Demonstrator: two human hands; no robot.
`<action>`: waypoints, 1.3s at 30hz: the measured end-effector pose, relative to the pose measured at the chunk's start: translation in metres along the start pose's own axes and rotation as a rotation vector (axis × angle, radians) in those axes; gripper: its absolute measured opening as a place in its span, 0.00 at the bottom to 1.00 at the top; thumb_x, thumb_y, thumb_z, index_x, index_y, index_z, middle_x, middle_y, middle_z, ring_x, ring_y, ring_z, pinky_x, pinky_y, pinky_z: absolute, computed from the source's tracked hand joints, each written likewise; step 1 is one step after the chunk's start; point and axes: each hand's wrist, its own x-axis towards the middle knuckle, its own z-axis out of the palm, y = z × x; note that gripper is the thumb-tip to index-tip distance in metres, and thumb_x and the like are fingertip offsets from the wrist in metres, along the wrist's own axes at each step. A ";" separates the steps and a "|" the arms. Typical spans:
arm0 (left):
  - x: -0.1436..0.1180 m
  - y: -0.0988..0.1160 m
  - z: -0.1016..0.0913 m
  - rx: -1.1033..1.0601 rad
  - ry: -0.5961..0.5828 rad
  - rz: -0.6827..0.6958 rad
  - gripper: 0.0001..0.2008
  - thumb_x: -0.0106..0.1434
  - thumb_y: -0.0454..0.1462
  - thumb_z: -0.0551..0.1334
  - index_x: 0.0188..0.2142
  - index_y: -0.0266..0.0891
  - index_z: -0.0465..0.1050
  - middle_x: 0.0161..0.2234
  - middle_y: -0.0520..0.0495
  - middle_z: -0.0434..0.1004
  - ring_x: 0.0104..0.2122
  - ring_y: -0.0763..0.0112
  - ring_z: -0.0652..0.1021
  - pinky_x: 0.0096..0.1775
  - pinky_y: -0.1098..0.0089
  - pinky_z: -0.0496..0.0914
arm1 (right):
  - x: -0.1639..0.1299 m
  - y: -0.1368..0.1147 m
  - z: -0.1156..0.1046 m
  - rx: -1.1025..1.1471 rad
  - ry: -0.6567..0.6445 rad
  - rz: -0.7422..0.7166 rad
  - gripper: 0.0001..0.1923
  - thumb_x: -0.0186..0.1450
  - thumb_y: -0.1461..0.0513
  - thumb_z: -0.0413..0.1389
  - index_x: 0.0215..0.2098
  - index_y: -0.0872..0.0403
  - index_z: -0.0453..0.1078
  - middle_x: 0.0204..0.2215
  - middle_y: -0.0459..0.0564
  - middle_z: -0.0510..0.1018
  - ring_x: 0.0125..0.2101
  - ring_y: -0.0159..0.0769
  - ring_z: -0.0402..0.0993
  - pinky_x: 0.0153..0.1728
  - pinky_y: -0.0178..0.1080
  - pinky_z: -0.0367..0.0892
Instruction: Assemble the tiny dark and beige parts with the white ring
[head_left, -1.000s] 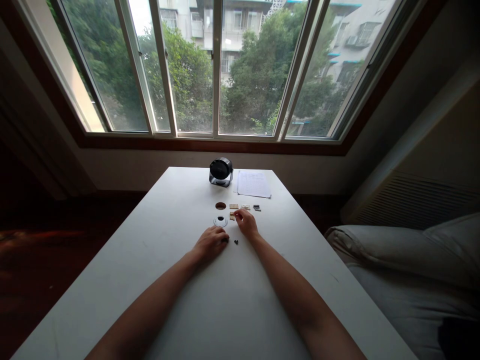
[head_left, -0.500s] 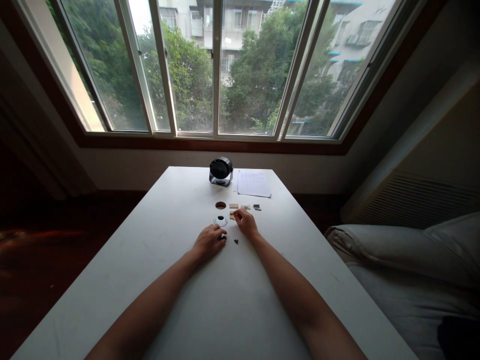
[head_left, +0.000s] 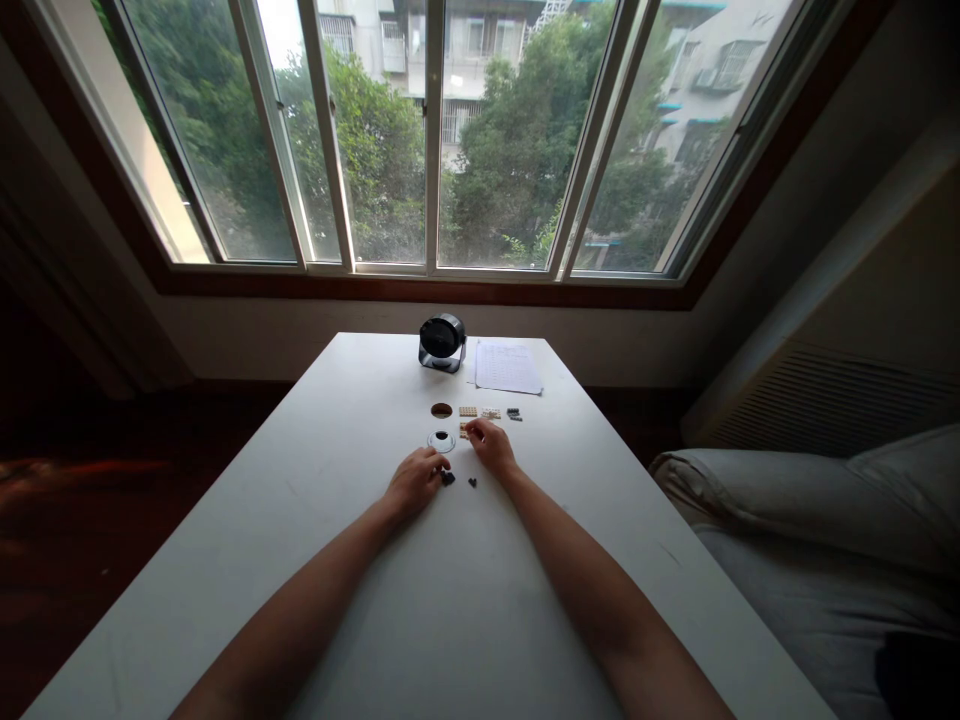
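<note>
Small building bricks lie in the middle of a white table. My left hand rests palm down, its fingertips beside a small black piece. Whether the fingers grip that piece is unclear. My right hand pinches a tan brick at its fingertips. Another small black piece lies between the two hands. A round white dish with a dark centre sits just beyond my left hand.
Farther back lie a brown disc, tan plates, a pale plate and dark pieces. A small black fan and a printed sheet stand at the far edge. A grey sofa is at right.
My left hand has drawn back a little to the left, uncovering the small black piece at its fingertips. The right hand has stayed put on the tan brick.
</note>
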 end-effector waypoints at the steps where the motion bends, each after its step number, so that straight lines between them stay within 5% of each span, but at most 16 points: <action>1: 0.000 0.000 0.000 -0.001 0.003 0.002 0.12 0.58 0.28 0.59 0.39 0.43 0.76 0.40 0.46 0.74 0.41 0.66 0.73 0.45 0.67 0.68 | 0.000 0.000 0.000 0.002 -0.001 -0.001 0.07 0.64 0.64 0.52 0.36 0.51 0.73 0.34 0.47 0.79 0.33 0.35 0.73 0.36 0.34 0.64; 39: -0.001 0.000 -0.005 0.204 -0.025 0.042 0.09 0.66 0.37 0.56 0.41 0.44 0.74 0.39 0.47 0.75 0.39 0.67 0.74 0.43 0.68 0.66 | -0.001 0.008 0.007 0.052 -0.031 -0.011 0.09 0.62 0.66 0.54 0.37 0.49 0.74 0.34 0.45 0.80 0.33 0.35 0.74 0.37 0.35 0.67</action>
